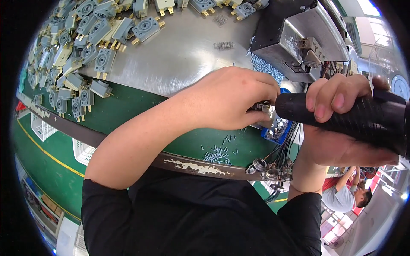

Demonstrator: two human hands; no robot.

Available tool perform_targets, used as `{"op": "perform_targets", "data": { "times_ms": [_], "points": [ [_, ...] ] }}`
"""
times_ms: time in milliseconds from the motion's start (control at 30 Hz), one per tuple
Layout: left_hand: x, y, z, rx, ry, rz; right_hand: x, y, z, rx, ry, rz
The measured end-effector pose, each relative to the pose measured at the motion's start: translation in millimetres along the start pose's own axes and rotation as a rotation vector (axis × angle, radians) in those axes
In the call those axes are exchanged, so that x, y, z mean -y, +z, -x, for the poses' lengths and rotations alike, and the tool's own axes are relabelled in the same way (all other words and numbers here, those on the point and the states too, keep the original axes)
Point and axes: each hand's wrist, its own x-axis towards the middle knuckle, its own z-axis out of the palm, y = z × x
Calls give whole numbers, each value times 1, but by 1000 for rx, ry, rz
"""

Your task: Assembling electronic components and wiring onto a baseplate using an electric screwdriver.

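My right hand (337, 100) is wrapped round a black cylindrical power screwdriver (363, 119), its tapered end turned left toward my left hand. My left hand (239, 98) is closed, with thumb and fingers pinching a small shiny metal part (265, 108); the fingers hide much of it. That part is close to the tool's tapered end, and I cannot tell whether they touch. Just beneath the fingers stands a blue bin (279, 132) of small metal pieces.
Grey plug housings (102, 62) with brass pins crowd the left and far side. Small springs (224, 45) and bluish screws (267, 68) lie on the metal sheet; more screws (218, 154) are on the green mat. A metal fixture (299, 38) stands far right. Wired round parts (272, 173) hang at the edge.
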Motion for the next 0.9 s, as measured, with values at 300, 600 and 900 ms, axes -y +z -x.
{"op": "perform_targets", "data": {
  "times_ms": [300,600,900],
  "points": [
    [-1,0,-2,7,-21,-32,2,-6,-4,226,-1,44],
    [-4,-2,-4,29,-25,-43,-7,-18,-2,368,-92,65],
    [3,1,-4,-31,88,-2,18,-36,-18,217,-14,77]
  ]
}}
